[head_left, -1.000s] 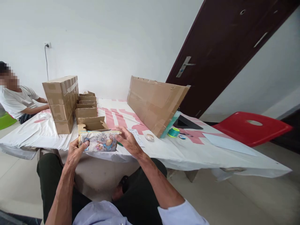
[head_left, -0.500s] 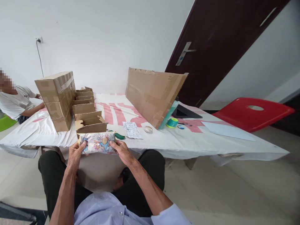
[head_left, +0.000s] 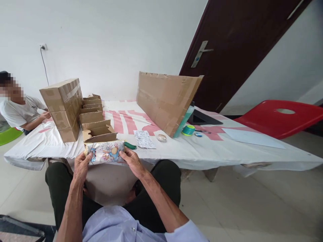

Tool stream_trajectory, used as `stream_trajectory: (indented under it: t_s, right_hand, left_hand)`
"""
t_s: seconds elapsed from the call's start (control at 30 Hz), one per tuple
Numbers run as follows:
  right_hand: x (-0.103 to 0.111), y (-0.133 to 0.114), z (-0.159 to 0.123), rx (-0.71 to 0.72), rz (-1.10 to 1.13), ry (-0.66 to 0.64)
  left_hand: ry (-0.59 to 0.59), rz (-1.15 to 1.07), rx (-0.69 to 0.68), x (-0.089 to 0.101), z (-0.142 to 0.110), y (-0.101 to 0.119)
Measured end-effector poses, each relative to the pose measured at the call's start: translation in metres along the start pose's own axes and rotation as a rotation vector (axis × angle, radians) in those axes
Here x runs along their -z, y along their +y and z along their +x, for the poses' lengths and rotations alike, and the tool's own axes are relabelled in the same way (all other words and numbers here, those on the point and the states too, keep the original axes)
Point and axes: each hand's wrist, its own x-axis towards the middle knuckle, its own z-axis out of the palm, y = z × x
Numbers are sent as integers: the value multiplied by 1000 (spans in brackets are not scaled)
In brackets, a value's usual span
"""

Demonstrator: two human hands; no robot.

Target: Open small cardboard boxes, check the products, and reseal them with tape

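Observation:
Both hands hold a white printed packet [head_left: 107, 153] level at the table's near edge, its colourful cartoon-like print facing me. My left hand [head_left: 82, 165] is closed on the packet's left end, thumb on the front. At the other end my right hand [head_left: 132, 162] grips it the same way. Just behind the packet stands an open cardboard box [head_left: 99, 137], partly hidden by it. A green object [head_left: 130, 145] lies right of the packet, close to my right hand; its kind is unclear.
Taped cartons [head_left: 67, 111] are stacked at the left, beside a row of open cardboard boxes [head_left: 91, 116]. A large cardboard sheet [head_left: 168, 102] leans mid-table. Nearby lie a patterned sheet [head_left: 144, 139], a clear roundish item [head_left: 161, 137] and a tape roll [head_left: 188, 130]. Another person [head_left: 24, 112] sits at left.
The packet stays in both hands, almost unmoved. My view has shifted slightly, and the other person at the left shows a little more in the picture.

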Motion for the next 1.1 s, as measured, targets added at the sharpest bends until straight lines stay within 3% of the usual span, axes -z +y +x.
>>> stream_trajectory:
  t_s: [0.33,0.7,1.1]
  right_hand:
    - [1,9,4,26,-25,101]
    - [-3,22,6,-25,-12,115]
    - [3,53,8,-124,-33,176]
  left_hand:
    - [-173,170,10,21,-6,0]
    - [-44,108,9,15,-6,-7]
    - [-40,82,120,25,-2,-44]
